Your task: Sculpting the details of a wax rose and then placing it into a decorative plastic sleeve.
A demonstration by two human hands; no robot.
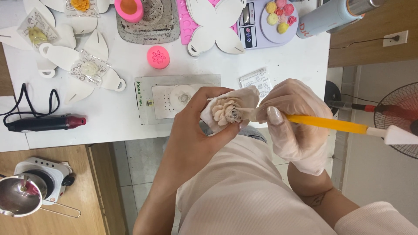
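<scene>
Centre frame: bare left hand [198,130] grips a tissue-wrapped pale flower piece [229,111], gloved right hand [296,119] closed on a yellow-handled tool [326,123] with its tip at the petals; petals look mostly shaped, detailing seems unfinished. Clear flower packets [89,68] lie upper left, a small white printed packet [257,80] upper centre-right, a grey bottle [331,15] with a label top right.

My left hand [196,126] holds the flower [228,111] before me; the tool [326,124] in my right hand [294,122] meets it from the right.
</scene>
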